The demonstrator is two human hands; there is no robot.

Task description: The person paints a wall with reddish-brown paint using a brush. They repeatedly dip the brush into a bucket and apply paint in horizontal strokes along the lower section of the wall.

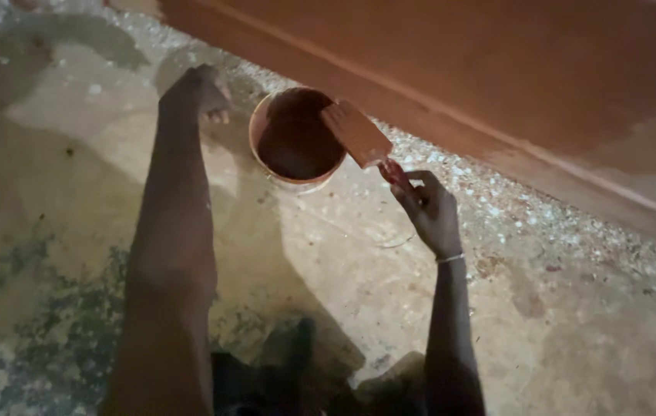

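Speckled concrete floor (pixel 328 262) beside wall: right hand (pixel 429 208) gripped loaded brush (pixel 356 133) over paint tub (pixel 297 137); left hand (pixel 197 91), grip unclear, rested nearby; wiping excess advisable.

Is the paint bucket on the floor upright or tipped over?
Upright: the bucket stands on the floor, round mouth facing up, reddish-brown paint inside. The paintbrush in the right hand rests over its rim.

Wide flat brush (pixel 356 133), red-brown w/ paint, tilted over rim of round paint bucket (pixel 297 137).

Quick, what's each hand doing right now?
Left hand: resting on the floor beside the paint bucket, grip unclear.
Right hand: closed on the paintbrush.
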